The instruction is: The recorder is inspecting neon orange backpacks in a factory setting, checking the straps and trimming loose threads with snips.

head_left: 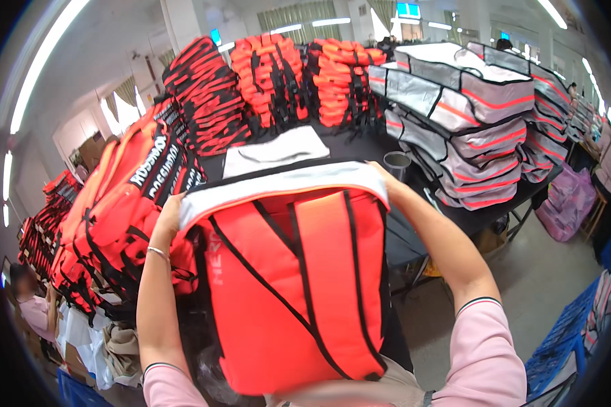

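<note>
A red-orange backpack with black trim hangs upright in front of me, close to my body. Its top edge shows a turned-out white band bordered in black. My left hand is closed round the left end of that band. At the right end my right hand grips the same edge, its fingers mostly hidden behind the fabric. Just beyond the backpack, a white folded piece lies on the dark table.
Red-and-black bags are heaped at the left. Several tall red-and-black stacks stand along the back. Grey-white fabric pieces pile up at the right, beside a metal cup. A co-worker sits at far left.
</note>
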Motion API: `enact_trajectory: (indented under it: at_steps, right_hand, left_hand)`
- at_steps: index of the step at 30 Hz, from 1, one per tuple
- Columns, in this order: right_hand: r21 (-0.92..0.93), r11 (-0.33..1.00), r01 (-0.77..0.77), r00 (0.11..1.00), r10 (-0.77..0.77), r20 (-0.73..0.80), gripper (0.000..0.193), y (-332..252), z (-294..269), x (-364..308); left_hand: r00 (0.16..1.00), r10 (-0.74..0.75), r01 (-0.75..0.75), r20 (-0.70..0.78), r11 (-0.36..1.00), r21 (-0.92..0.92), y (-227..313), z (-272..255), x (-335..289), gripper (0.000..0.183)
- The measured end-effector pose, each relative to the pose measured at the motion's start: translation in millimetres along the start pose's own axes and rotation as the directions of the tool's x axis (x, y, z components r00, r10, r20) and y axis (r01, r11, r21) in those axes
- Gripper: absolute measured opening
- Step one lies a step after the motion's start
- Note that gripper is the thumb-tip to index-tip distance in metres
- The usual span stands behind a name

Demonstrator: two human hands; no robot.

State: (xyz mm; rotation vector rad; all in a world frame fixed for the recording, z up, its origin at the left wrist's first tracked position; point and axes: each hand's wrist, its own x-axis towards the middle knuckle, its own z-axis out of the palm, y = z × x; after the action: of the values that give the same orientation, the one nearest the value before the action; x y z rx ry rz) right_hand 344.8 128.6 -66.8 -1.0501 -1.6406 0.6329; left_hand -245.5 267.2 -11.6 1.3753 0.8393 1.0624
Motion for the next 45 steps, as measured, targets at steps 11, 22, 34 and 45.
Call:
enact_trajectory:
  at_steps: [11,22,34,45]
  right_hand:
    - [-0.739,0.646,-0.192,0.957,0.291,0.006,0.025,116,56,-28]
    - [-0.026,0.819,-0.573,0.819,0.573,-0.024,0.042,62,20,-31]
    - [-0.526,0.826,-0.201,0.963,0.068,-0.261,0.034,-20,103,-24]
    - [-0.562,0.814,0.149,0.823,-0.417,-0.386,0.070,-122,128,-90]
  left_hand:
    - [0.808,0.268,-0.578,0.525,0.188,0.794,-99,251,-65,0.053]
    - [0.931,0.127,-0.358,0.343,0.127,0.925,-176,236,-65,0.050]
    - [0.728,0.443,-0.645,0.523,0.184,0.742,-29,304,26,0.068]
    - [0.690,0.398,-0.711,0.605,0.215,0.670,25,310,-75,0.058]
